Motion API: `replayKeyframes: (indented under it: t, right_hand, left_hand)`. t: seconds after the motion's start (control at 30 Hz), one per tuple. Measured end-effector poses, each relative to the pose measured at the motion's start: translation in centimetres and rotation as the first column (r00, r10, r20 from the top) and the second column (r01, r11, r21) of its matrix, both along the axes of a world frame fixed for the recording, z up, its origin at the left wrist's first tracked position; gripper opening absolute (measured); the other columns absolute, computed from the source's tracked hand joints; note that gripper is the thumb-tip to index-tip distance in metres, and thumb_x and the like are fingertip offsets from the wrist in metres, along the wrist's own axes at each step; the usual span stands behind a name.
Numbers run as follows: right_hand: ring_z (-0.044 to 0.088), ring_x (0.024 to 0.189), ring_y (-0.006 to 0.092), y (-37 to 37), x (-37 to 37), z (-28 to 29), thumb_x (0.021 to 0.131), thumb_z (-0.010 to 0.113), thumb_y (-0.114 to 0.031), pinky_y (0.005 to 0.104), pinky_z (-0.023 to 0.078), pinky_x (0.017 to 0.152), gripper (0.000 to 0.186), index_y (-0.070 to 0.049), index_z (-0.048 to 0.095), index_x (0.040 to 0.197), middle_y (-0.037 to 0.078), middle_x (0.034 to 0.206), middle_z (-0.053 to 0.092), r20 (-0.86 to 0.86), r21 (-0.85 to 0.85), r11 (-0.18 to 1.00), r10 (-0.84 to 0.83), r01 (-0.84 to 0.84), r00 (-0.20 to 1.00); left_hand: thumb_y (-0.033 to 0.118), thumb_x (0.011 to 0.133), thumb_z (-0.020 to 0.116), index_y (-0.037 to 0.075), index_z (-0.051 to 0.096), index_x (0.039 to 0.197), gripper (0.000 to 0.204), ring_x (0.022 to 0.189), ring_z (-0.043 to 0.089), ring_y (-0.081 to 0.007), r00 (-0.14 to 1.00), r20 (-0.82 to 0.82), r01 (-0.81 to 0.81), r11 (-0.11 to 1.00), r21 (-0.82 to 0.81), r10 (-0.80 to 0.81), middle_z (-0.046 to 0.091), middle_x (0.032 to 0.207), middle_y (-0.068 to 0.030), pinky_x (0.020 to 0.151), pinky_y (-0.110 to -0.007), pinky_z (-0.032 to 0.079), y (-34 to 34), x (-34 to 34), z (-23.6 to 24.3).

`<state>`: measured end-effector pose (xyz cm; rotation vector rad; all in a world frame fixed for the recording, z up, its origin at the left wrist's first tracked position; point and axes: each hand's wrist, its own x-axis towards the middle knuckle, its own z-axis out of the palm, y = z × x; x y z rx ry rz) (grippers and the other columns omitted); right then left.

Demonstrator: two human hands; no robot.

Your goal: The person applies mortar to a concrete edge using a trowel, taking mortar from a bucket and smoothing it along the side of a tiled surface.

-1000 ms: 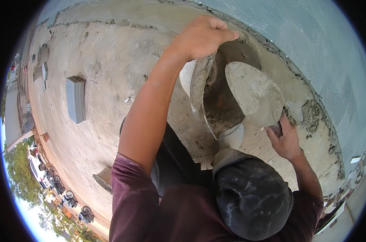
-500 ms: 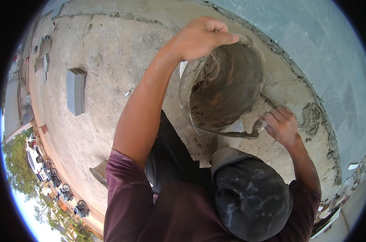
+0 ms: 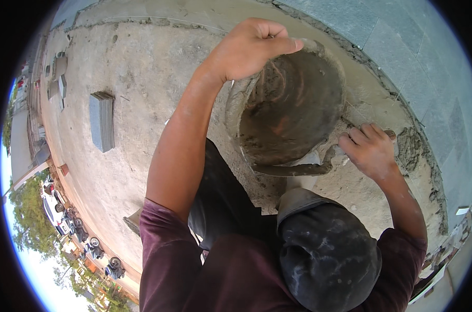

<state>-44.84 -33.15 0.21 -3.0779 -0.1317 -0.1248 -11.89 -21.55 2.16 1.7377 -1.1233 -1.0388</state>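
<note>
Rough ground lies beneath the bucket. Left arm outstretched, the left hand pinches the bucket's far rim; right of the bucket, the right hand curls round a trowel, blade edge-on by the near rim.

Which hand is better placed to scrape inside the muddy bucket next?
Probably the right hand: it holds the trowel, whose blade is close to the bucket's opening. The left hand is busy holding the rim.

Two hands are counted — at twelve and three o'clock; one bucket toward two, one trowel toward three — one cap toward five.
</note>
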Motion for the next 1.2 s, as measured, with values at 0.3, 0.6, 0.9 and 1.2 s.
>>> replayKeyframes:
  t: [0.3,0.6,0.9,1.2]
  right_hand:
    - [0.064,0.079,0.0238,0.1,-0.1,0.6,0.074,0.076,-0.011,0.0385,0.053,0.071,0.025,-0.015,0.063,0.094,0.002,0.082,0.059,-0.084,0.124,0.955,-0.262,0.271,0.961]
    - [0.062,0.068,0.0396,0.7,-1.7,0.7,0.087,0.077,-0.017,0.0464,0.050,0.065,0.027,-0.003,0.057,0.099,0.017,0.073,0.060,-0.522,0.484,0.627,-0.354,0.611,0.776]
    - [0.054,0.062,0.0357,3.0,1.0,4.1,0.096,0.067,-0.014,0.0422,0.045,0.061,0.020,0.000,0.054,0.102,0.017,0.071,0.055,-0.636,0.747,0.282,0.042,0.602,0.770]
    - [0.068,0.083,0.0472,1.6,2.3,6.0,0.096,0.057,-0.014,0.0557,0.054,0.077,0.028,0.005,0.057,0.118,0.026,0.086,0.068,-0.780,0.270,0.885,-0.030,0.380,0.625]
  left_hand:
    - [0.030,0.099,0.072,0.010,0.050,0.066,0.045,0.058,0.031,-0.0020,0.994,0.029,0.109,0.994,0.027,-0.110,0.036,0.062,0.0109,0.052,-0.027,0.025,-0.8,-2.7,1.2]
    - [0.027,0.100,0.071,0.011,0.045,0.066,0.046,0.060,0.027,-0.0015,0.996,-0.015,0.082,0.996,-0.027,-0.082,0.031,0.064,0.0111,0.052,-0.027,0.021,-0.5,-2.0,0.9]
    - [0.024,0.099,0.072,0.011,0.047,0.066,0.044,0.062,0.028,-0.0008,0.998,-0.018,-0.062,0.998,0.023,0.062,0.033,0.065,0.0119,0.053,-0.026,0.021,0.6,-2.2,1.2]
    - [0.025,0.099,0.073,0.011,0.050,0.066,0.042,0.061,0.028,-0.0005,0.991,-0.025,-0.129,0.991,0.045,0.130,0.034,0.064,0.0121,0.053,-0.026,0.021,0.2,-2.9,1.4]
